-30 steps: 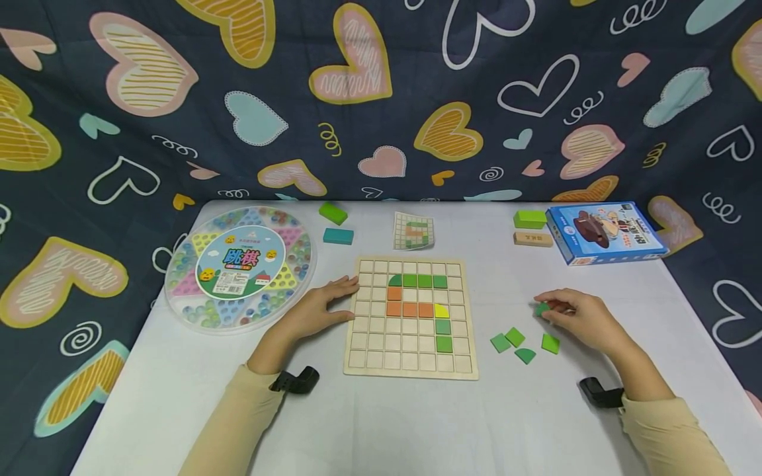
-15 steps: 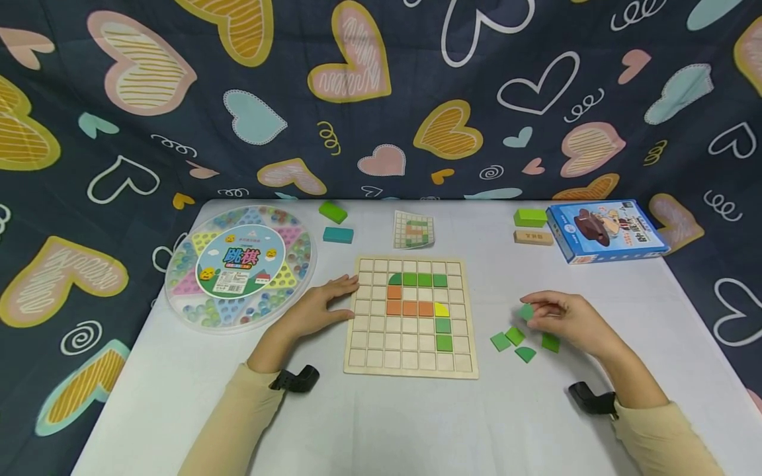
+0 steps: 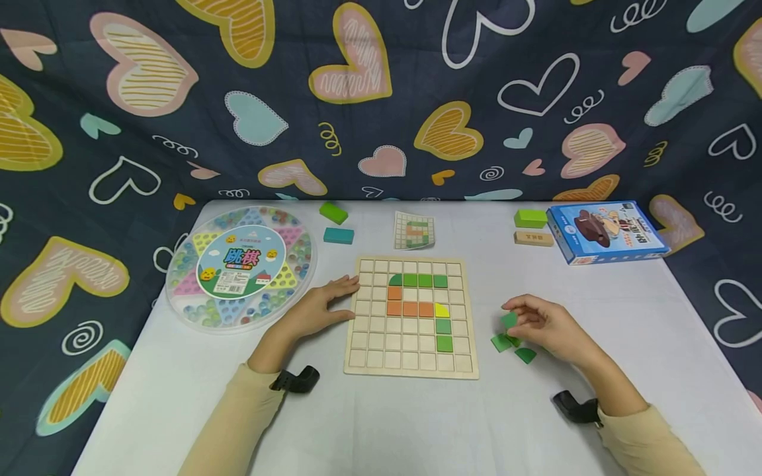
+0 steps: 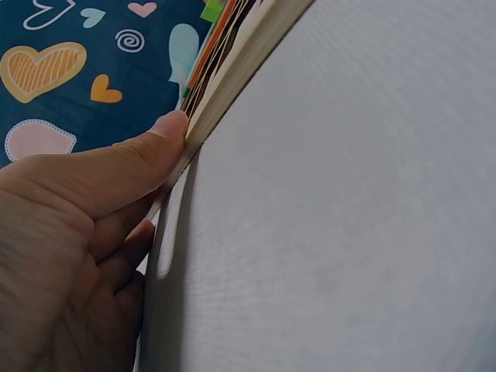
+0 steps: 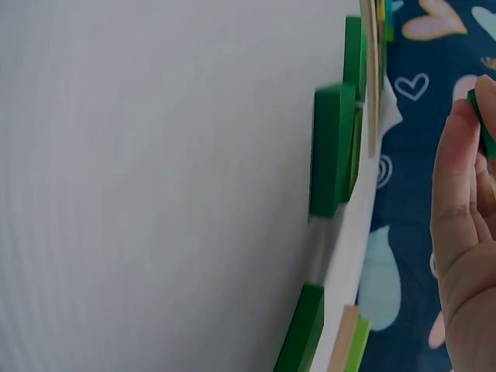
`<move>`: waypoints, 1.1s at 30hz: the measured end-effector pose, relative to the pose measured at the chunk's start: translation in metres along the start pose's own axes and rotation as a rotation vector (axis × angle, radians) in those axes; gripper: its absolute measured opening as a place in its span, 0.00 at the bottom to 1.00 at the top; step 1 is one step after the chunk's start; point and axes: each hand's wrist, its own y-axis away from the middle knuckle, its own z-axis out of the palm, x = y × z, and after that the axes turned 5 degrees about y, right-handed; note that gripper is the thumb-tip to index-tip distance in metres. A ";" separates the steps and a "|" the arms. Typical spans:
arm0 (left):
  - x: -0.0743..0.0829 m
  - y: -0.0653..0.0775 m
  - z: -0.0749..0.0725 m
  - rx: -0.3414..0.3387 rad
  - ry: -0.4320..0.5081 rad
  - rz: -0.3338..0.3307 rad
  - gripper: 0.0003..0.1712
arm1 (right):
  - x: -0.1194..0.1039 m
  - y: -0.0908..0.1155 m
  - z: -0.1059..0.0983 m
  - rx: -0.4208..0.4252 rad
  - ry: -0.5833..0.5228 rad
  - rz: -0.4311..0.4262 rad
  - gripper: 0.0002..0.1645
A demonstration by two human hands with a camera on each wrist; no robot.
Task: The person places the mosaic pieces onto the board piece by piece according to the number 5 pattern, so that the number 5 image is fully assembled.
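Observation:
In the head view, a wooden grid board [image 3: 369,360] lies mid-table, with green, orange and yellow tiles forming a bent line in its cells. My left hand [image 3: 315,309] rests at the board's left edge; in the left wrist view the thumb [image 4: 167,132] touches that edge. Between thumb and fingers my right hand [image 3: 550,327] pinches a green tile [image 3: 508,320], held above the table right of the board. Below it lie a green square tile [image 3: 501,342], a partly covered lighter green one and a rounded green tile [image 3: 525,356].
A small pattern card [image 3: 414,231] lies behind the board. At left is a round Chinese checkers set [image 3: 241,266], with a green block [image 3: 333,212] and a teal block [image 3: 338,235] nearby. Back right are a blue box [image 3: 607,233], a green block [image 3: 530,218] and a wooden block [image 3: 533,238].
My right hand has moved left with the green tile, from right of the loose tiles to above them. It now covers the rightmost loose tile. The left hand stays in place.

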 end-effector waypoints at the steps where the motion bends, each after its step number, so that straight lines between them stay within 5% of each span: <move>1: 0.000 0.000 0.000 0.000 -0.001 0.001 0.36 | 0.000 0.000 0.001 0.002 0.004 -0.010 0.20; 15: 0.002 0.000 0.000 -0.002 -0.002 -0.005 0.35 | -0.012 -0.003 0.023 -0.051 0.071 -0.022 0.16; 24: 0.001 0.001 0.000 -0.004 0.004 -0.003 0.35 | -0.018 -0.006 0.040 -0.015 0.217 -0.204 0.16; 33: 0.000 0.001 0.001 -0.003 -0.004 0.003 0.35 | -0.025 -0.009 0.054 -0.066 0.315 -0.224 0.15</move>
